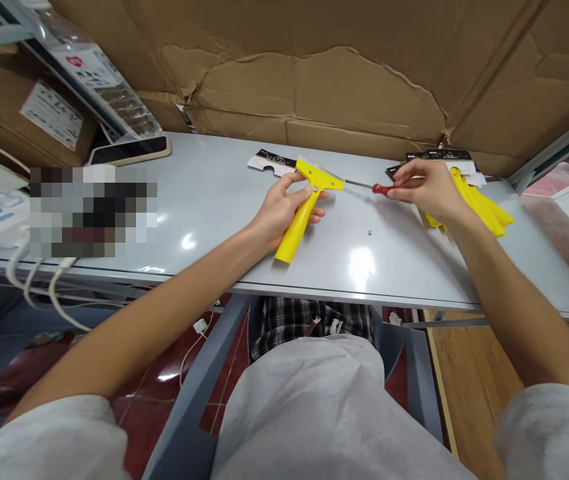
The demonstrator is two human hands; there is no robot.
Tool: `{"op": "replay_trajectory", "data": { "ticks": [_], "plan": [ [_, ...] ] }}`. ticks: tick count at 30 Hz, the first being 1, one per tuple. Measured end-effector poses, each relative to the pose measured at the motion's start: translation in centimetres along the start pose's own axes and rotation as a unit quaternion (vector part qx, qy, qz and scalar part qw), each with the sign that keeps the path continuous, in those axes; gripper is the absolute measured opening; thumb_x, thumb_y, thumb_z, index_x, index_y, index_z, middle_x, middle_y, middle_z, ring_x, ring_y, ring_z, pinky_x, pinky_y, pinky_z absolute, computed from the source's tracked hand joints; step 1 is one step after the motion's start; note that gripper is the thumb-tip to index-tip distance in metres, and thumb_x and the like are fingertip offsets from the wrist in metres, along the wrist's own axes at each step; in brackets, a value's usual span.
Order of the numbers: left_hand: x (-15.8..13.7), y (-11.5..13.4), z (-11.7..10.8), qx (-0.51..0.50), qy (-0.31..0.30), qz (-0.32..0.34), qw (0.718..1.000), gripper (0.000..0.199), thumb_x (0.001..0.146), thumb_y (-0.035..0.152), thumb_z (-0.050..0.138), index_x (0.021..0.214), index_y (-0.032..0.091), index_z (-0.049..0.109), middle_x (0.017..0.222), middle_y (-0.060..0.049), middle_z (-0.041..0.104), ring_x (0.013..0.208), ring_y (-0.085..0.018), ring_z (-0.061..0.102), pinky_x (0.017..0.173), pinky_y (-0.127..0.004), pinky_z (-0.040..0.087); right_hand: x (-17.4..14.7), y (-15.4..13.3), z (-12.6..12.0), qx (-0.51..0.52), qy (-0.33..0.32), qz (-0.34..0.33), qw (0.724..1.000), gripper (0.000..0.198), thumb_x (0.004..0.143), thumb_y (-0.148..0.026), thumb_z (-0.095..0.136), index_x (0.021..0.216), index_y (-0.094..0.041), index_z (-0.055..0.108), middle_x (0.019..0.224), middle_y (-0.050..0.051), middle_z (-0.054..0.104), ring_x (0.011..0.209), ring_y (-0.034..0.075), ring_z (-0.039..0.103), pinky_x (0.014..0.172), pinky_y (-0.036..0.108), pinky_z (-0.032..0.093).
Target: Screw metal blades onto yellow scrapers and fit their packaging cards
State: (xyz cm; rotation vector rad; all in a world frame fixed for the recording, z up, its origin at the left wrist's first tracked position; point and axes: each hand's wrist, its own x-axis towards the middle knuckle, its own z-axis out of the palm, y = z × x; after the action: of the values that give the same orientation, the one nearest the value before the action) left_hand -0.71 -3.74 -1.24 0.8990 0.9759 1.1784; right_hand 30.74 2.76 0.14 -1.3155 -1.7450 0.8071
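My left hand [284,207] is closed around a yellow scraper [297,230], near its wide head, with the handle slanting down toward me. In my right hand [427,190] is a screwdriver [381,190] with a red handle. Its thin shaft points left, and the tip is at or very near the right end of the scraper's head; contact cannot be made out. On the table below the screwdriver lies a tiny metal piece [369,233], perhaps a screw. Behind the scraper lies a black and white card [269,162]. More yellow scrapers [484,207] lie beside my right wrist, partly hidden by it.
The grey-white table [214,200] has a cardboard wall [314,87] along its back. Several black and white cards [451,160] lie at the back right. A phone [131,150], a plastic bottle [89,67] and white cables [54,287] are on the left.
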Motion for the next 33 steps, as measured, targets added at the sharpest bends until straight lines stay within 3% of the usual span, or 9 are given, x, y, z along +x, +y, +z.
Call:
{"op": "replay_trajectory", "data": {
  "ticks": [4,7,12,15,18,29,33],
  "plan": [
    [0.1,-0.6,-0.2,-0.015,-0.019,-0.008,1.0,0.047,0.101,0.02,0.069,0.145,0.023,0.053,0.107,-0.011,0.082,0.067,-0.015,0.072,0.062,-0.028,0.058,-2.6,0.6,0.2,-0.152,-0.056,-0.073,0.984,0.032,0.078,-0.041,0.087,0.098,-0.019,0.078,0.102,0.007,0.075,0.087,0.018,0.07,0.09,0.041,0.063],
    [-0.3,-0.9,0.0,-0.018,-0.041,-0.009,0.999,0.047,0.101,0.019,0.067,0.146,0.022,0.052,0.109,-0.012,0.082,0.066,-0.015,0.073,0.061,-0.029,0.058,-3.5,-0.1,0.2,-0.253,-0.084,-0.145,0.953,0.025,0.092,-0.04,0.072,0.103,-0.021,0.083,0.109,0.008,0.075,0.095,0.019,0.069,0.097,0.043,0.059],
    [-0.7,-1.1,0.1,-0.012,-0.06,-0.005,0.998,0.04,0.102,0.019,0.066,0.14,0.021,0.054,0.11,-0.013,0.082,0.066,-0.015,0.073,0.061,-0.028,0.058,-5.2,-2.7,1.3,-0.363,-0.122,-0.231,0.895,0.024,0.097,-0.036,0.066,0.103,-0.024,0.086,0.115,0.009,0.076,0.113,0.026,0.064,0.105,0.046,0.044],
    [-0.9,-1.1,0.2,-0.011,-0.065,-0.001,0.998,0.039,0.101,0.02,0.068,0.137,0.021,0.053,0.111,-0.013,0.081,0.066,-0.015,0.073,0.061,-0.028,0.059,-6.0,-3.3,2.5,-0.386,-0.173,-0.229,0.876,0.023,0.098,-0.038,0.068,0.102,-0.025,0.086,0.11,0.008,0.077,0.113,0.025,0.065,0.102,0.044,0.038],
    [-1.1,-0.9,0.4,-0.01,-0.068,-0.002,0.998,0.037,0.102,0.018,0.067,0.136,0.02,0.052,0.111,-0.014,0.081,0.066,-0.015,0.073,0.062,-0.029,0.059,-5.8,-3.0,3.4,-0.389,-0.193,-0.213,0.875,0.024,0.101,-0.035,0.064,0.103,-0.024,0.085,0.107,0.008,0.078,0.112,0.024,0.067,0.098,0.04,0.037],
    [-1.2,-1.0,0.4,0.009,-0.082,0.007,0.997,0.033,0.105,0.017,0.061,0.136,0.019,0.05,0.111,-0.014,0.08,0.065,-0.016,0.074,0.062,-0.031,0.059,-4.9,-4.2,3.8,-0.43,-0.22,-0.189,0.855,0.028,0.097,-0.025,0.056,0.097,-0.019,0.083,0.099,0.008,0.077,0.098,0.021,0.069,0.093,0.035,0.045],
    [-1.1,-1.1,0.5,0.003,-0.084,0.006,0.996,0.032,0.105,0.018,0.062,0.135,0.02,0.051,0.109,-0.014,0.08,0.065,-0.016,0.074,0.062,-0.031,0.059,-4.9,-4.1,4.3,-0.413,-0.216,-0.209,0.86,0.028,0.095,-0.024,0.058,0.106,-0.019,0.084,0.102,0.009,0.078,0.099,0.022,0.07,0.092,0.035,0.049]
  ]
}}
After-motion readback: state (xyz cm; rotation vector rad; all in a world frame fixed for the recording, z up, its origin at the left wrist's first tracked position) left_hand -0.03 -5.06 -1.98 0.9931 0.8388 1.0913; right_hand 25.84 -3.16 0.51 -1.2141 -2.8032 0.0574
